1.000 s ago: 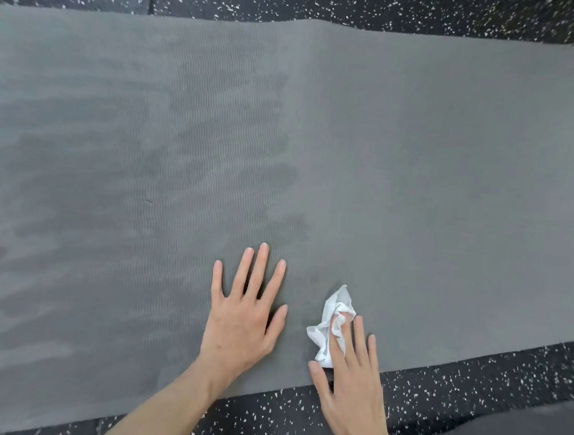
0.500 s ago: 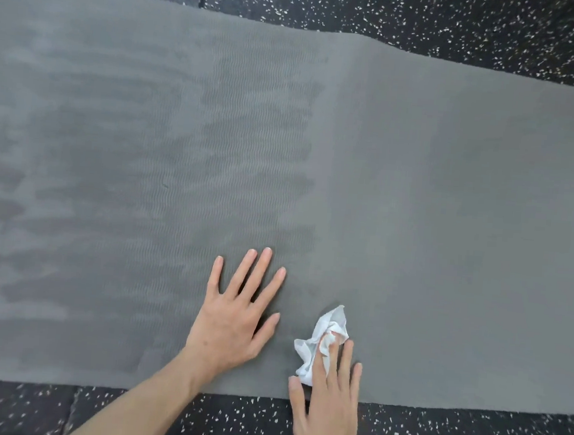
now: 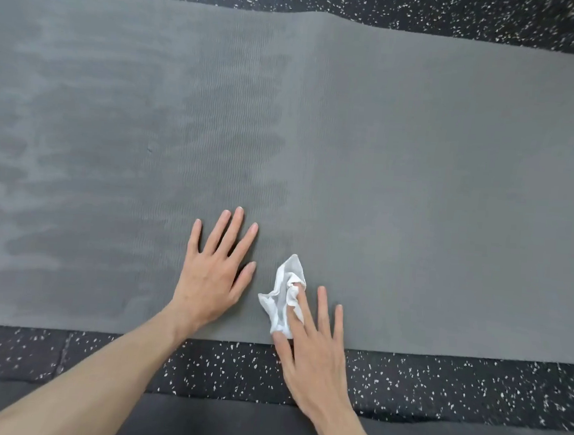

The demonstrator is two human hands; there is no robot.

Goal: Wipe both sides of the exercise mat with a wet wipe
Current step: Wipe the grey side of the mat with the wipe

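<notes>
A grey exercise mat (image 3: 420, 159) lies flat across the frame on a black speckled floor (image 3: 130, 359), its left half mottled with darker damp streaks while the right half looks evenly pale. Low in the centre, the left hand (image 3: 214, 273) rests palm-down on the mat with fingers spread straight. Just to its right, the right hand (image 3: 314, 353) presses a crumpled white wet wipe (image 3: 283, 296) onto the mat near its lower edge, fingers extended over the wipe.

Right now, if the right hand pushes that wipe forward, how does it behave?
Wipe looks crumpled and limp, so it would likely bunch rather than slide flat. Probably very light. The ribbed mat may drag on it; flat right hand pressure should help.
</notes>
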